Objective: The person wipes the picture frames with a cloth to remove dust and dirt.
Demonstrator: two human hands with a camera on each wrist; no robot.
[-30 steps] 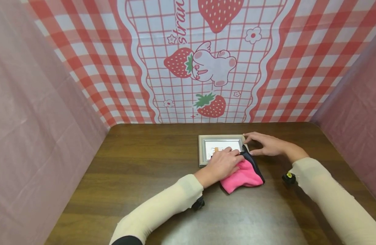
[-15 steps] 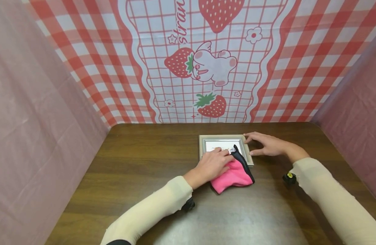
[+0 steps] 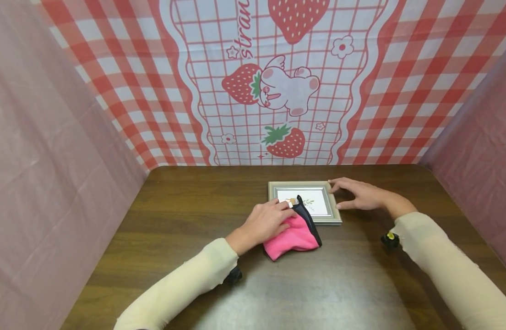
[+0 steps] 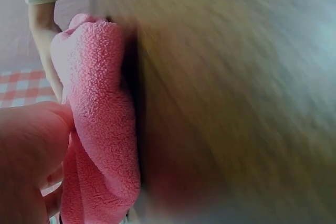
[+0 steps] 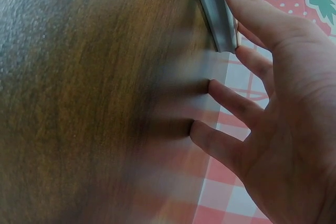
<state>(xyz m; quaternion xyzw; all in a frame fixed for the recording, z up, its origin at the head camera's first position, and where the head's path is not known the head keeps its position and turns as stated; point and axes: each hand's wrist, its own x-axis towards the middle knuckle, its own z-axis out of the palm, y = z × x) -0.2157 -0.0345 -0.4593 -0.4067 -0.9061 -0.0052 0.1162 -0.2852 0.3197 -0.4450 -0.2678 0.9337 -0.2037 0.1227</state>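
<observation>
A pink fleecy cloth [image 3: 294, 236] with a dark border lies partly over the lower left of a picture frame [image 3: 335, 201], its front part on the table. My left hand [image 3: 266, 222] grips the cloth from above; in the left wrist view its thumb presses into the pink folds [image 4: 102, 108]. The pale frame lies flat, with a silver inner border and a white print. At its right side, my right hand [image 3: 360, 195] touches the edge with thumb and fingertips near the far corner. In the right wrist view two other fingers stand apart from the frame [image 5: 215, 14].
The brown wooden table [image 3: 170, 220] ends at the back against a red-and-white checked cloth [image 3: 141, 82] printed with strawberries. Pink curtains [image 3: 51, 151] hang at both sides. A small black camera [image 3: 389, 239] sits on the right wrist.
My left hand has slid leftward with the pink cloth, uncovering the right part of the picture frame. My right hand and the frame have hardly moved.
</observation>
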